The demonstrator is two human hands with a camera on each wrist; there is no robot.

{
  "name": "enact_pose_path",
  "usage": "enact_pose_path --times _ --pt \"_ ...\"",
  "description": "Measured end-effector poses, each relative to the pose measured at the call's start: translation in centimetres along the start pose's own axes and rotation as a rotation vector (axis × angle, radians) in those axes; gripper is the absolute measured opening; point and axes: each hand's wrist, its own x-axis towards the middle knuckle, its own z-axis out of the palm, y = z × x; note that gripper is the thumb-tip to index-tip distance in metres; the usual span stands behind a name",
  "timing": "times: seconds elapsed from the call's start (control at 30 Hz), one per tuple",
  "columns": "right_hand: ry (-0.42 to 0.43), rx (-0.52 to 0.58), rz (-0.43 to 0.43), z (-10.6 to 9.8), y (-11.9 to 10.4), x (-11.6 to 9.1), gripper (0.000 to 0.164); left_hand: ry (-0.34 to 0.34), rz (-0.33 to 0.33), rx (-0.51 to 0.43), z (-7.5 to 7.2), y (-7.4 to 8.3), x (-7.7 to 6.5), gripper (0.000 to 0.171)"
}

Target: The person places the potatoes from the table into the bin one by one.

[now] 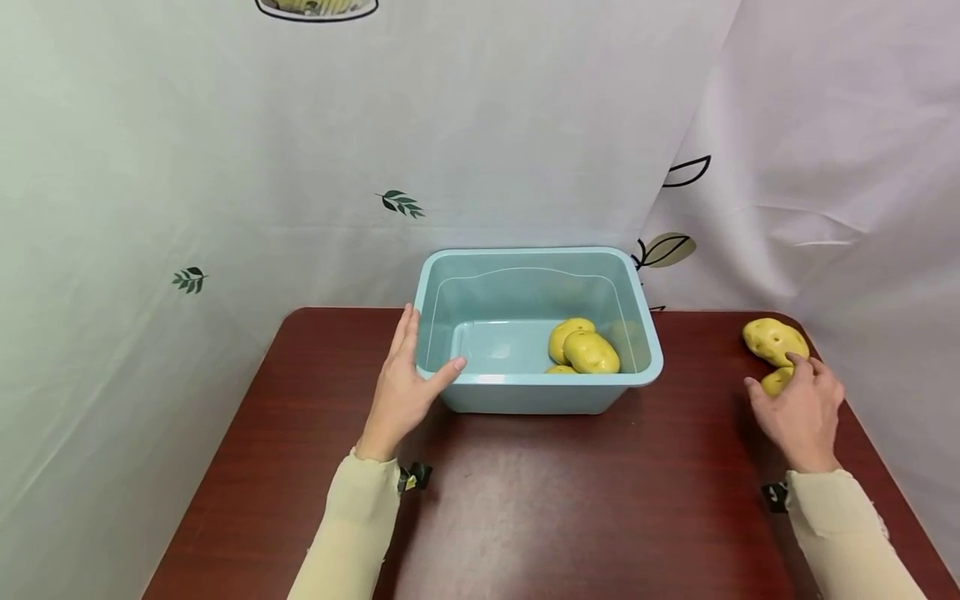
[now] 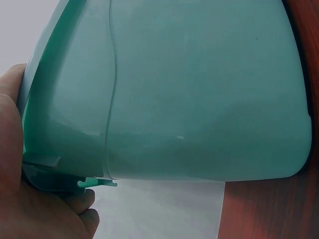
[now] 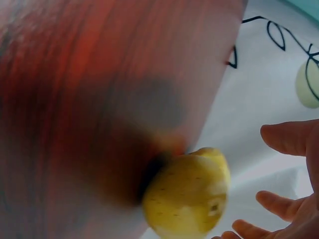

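A light blue plastic tub (image 1: 525,396) stands at the table's back middle. My left hand (image 1: 401,396) rests at its front left corner, thumb at the front rim and straight fingers along the left side. In the left wrist view the tub's wall (image 2: 199,89) fills most of the picture beside this hand (image 2: 15,164). At the right, my right hand (image 1: 802,408) reaches over a yellow potato (image 1: 776,381), partly hidden by it. Another potato (image 1: 774,340) lies just behind. The right wrist view shows thumb and fingers (image 3: 286,139) spread apart beside a potato (image 3: 187,196).
Inside the tub, three potatoes are grouped at the right: one on top (image 1: 591,352), one behind it (image 1: 564,337), one mostly hidden by the front rim. The dark red table (image 1: 525,500) meets a white, leaf-patterned cloth (image 1: 525,125) at the back and sides.
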Motion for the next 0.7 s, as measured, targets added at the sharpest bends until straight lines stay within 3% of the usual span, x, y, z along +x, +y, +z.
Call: enact_pose_path --times 0.3,0.7 --pt "0.011 -0.006 0.032 0.5 1.2 0.5 0.076 0.012 0.013 -0.005 0.0 -0.1 0.0 0.103" --pt "-0.135 -0.072 0.208 -0.3 2.0 0.3 0.084 0.009 0.016 -0.004 0.0 -0.2 0.0 0.102"
